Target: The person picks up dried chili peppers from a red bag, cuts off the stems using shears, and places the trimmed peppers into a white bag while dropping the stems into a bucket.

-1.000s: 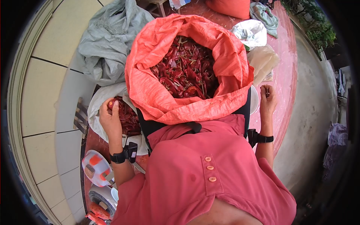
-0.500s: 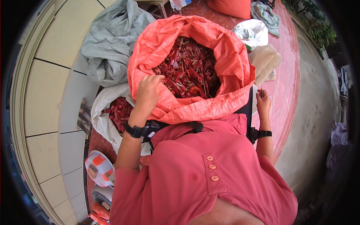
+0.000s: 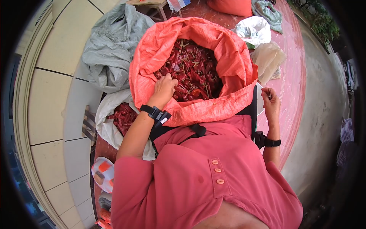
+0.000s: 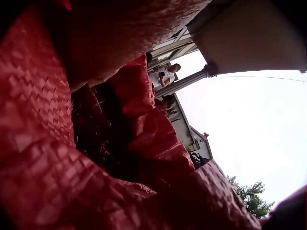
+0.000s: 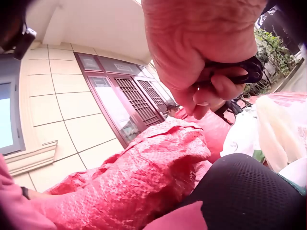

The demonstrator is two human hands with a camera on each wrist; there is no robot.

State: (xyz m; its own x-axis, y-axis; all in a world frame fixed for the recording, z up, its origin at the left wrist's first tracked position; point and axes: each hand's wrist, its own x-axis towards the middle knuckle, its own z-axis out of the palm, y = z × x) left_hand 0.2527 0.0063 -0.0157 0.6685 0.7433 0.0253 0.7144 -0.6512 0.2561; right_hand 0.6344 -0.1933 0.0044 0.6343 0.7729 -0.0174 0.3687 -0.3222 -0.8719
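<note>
In the head view, a large red woven sack (image 3: 152,49) stands in front of the lap, its rim rolled outward. Dried red chilies (image 3: 194,72) with pale stems fill it. My left hand (image 3: 164,91) reaches over the near left rim, bent fingers right at the chilies; I cannot tell whether they grip one. In the left wrist view the hand looms dark above the sack mouth. Off to the right of the sack, my right hand (image 3: 271,104) holds scissors (image 5: 240,74) with a black loop handle, fingers curled around it in the right wrist view.
A white sack (image 3: 103,122) of red chilies (image 3: 124,116) stands at the left. Behind it lies a grey-green sack (image 3: 108,57). A white container (image 3: 260,100), a beige bag (image 3: 268,61) and a white bag (image 3: 251,32) are at the right.
My left hand has moved from the white sack, where it held a red chili, over to the red sack's mouth. The right hand stays at the right with the scissors.
</note>
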